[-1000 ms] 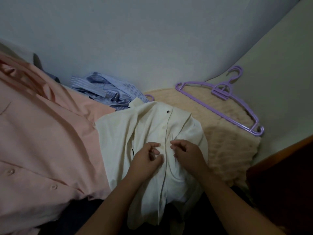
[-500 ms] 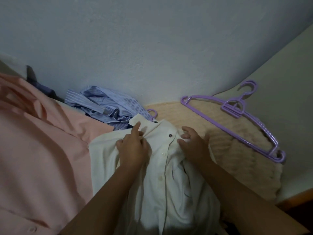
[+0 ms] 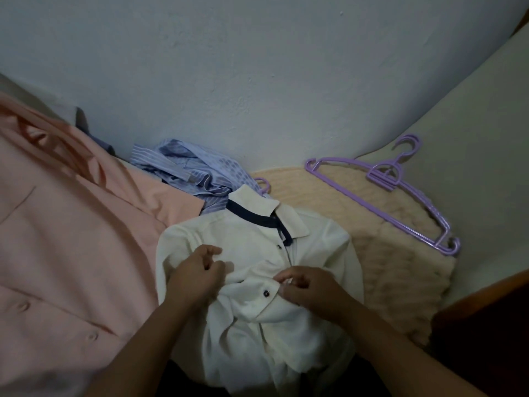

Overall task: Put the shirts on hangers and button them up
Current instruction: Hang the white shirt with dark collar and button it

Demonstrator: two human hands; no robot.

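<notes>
The white shirt point(image 3: 252, 253) is laid on a cream textured blanket point(image 3: 395, 262), its collar away from the hands and a purple hanger hook point(image 3: 264, 184) showing just beyond that collar. The shirt's front is bunched under the left hand point(image 3: 194, 275), whose fingers are curled into the cloth. A cuff with a dark button point(image 3: 266, 293) is pinched by the right hand point(image 3: 310, 286). Beyond the right hand, spare purple hangers point(image 3: 395, 184) are seen on the blanket. Left of the left hand a pink shirt point(image 3: 63, 239) is spread; beyond it a blue striped shirt point(image 3: 189, 173) is heaped against the pale wall point(image 3: 229, 67).
</notes>
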